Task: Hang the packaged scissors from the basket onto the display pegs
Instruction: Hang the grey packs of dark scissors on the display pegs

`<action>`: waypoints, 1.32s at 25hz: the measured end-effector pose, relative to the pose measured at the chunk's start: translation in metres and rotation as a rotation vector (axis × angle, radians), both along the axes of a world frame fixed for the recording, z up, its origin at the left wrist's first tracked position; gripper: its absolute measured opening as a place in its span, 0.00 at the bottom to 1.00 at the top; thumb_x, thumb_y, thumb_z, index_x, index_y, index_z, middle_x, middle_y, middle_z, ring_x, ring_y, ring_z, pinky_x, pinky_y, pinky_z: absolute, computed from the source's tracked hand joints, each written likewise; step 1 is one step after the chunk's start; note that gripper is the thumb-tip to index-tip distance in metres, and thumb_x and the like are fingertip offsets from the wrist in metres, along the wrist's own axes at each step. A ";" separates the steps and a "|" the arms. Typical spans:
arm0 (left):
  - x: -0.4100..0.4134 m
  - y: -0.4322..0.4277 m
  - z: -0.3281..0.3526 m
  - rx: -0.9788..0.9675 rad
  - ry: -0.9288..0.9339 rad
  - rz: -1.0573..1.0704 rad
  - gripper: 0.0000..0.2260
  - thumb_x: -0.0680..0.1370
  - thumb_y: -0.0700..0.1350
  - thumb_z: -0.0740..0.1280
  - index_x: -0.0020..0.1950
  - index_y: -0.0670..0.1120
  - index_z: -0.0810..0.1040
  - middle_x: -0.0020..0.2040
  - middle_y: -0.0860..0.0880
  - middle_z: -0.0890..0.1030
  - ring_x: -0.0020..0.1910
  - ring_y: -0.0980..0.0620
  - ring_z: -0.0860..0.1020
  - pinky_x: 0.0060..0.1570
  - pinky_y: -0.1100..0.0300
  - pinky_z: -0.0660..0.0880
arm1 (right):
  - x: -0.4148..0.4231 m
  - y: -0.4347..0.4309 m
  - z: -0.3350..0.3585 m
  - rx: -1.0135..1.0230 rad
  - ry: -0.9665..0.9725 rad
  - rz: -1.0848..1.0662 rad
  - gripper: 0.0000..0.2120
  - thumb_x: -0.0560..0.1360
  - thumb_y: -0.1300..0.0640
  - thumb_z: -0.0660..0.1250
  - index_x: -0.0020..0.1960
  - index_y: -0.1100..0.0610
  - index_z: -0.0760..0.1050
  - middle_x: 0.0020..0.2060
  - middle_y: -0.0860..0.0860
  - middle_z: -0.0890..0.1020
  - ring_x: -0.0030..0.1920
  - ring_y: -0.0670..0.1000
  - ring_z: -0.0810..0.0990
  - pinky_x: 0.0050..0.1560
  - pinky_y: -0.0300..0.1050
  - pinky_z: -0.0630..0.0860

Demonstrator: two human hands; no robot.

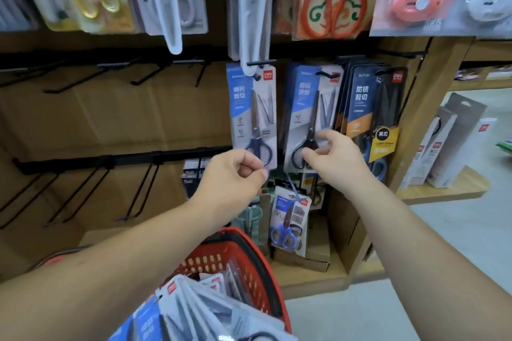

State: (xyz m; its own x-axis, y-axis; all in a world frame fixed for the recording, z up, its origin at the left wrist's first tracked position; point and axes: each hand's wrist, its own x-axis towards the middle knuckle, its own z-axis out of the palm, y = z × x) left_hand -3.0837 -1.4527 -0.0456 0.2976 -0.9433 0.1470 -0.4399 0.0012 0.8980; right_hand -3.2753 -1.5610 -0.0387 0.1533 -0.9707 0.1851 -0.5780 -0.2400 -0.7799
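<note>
- Brown board back panel (pixel 97 119), creased, spans the display behind two black rails (pixel 83 165).
- Light wooden upright (pixel 415 124) closes the right end.
- Low wooden shelf (pixel 448 188) beyond it carries white boxes (pixel 443 152).
- Pale grey floor (pixel 471 243), evenly lit.

I have one wide-angle view, worn on the head, facing forward and down at a peg wall (pixel 83 119) close in front. The red basket (pixel 216 260) sits at the bottom edge, very near; floor (pixel 457 257) shows at the right.
</note>
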 end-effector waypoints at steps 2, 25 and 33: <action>0.017 0.035 -0.007 0.136 -0.003 -0.119 0.08 0.79 0.49 0.76 0.55 0.54 0.81 0.47 0.48 0.86 0.46 0.51 0.86 0.50 0.53 0.83 | 0.005 0.019 0.008 0.004 0.185 -0.019 0.26 0.78 0.45 0.71 0.73 0.54 0.74 0.52 0.51 0.85 0.56 0.54 0.83 0.62 0.56 0.80; 0.122 0.301 -0.166 0.810 -0.093 0.058 0.37 0.83 0.60 0.63 0.87 0.53 0.48 0.87 0.52 0.50 0.84 0.48 0.58 0.81 0.46 0.59 | 0.177 0.231 -0.114 0.173 0.600 0.593 0.15 0.77 0.43 0.72 0.59 0.49 0.82 0.46 0.46 0.82 0.52 0.52 0.80 0.58 0.53 0.79; 0.133 0.300 -0.170 0.680 -0.051 0.159 0.30 0.81 0.55 0.69 0.82 0.59 0.65 0.77 0.50 0.68 0.79 0.46 0.64 0.80 0.53 0.60 | 0.178 0.247 -0.114 0.071 1.014 0.588 0.50 0.62 0.23 0.74 0.78 0.41 0.65 0.73 0.50 0.64 0.75 0.57 0.61 0.75 0.57 0.62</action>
State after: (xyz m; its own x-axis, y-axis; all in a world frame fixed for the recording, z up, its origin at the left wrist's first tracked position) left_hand -2.9511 -1.1524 -0.2153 0.4478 -0.7767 -0.4430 -0.4301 -0.6215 0.6548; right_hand -3.0974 -1.3137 -0.1525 0.6280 -0.7043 -0.3310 -0.7568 -0.6518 -0.0489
